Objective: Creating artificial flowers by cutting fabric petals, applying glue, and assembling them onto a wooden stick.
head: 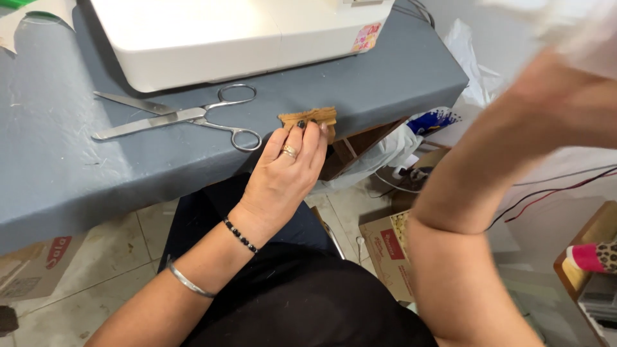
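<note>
Near the middle of the frame, a small brown bundle of threads is seen lying on the grey table, close to its front edge. The left hand is laid just below it, and the fingertips are pressed on the bundle's lower side. The bundle is held down flat by the fingers, not wrapped in a fist. A gold ring, a black bead bracelet and a silver bangle are worn on this hand and arm.

Left of the bundle, a pair of silver scissors is laid open on the table, just beside the hand but not touched by it. Above them, at the top of the frame, a white sewing machine is placed.

At the upper right of the frame, the right hand is lifted high and is badly blurred. Something white is seen by it, but whether it is gripped cannot be told.

At the lower right, cardboard boxes are set on the floor.
</note>
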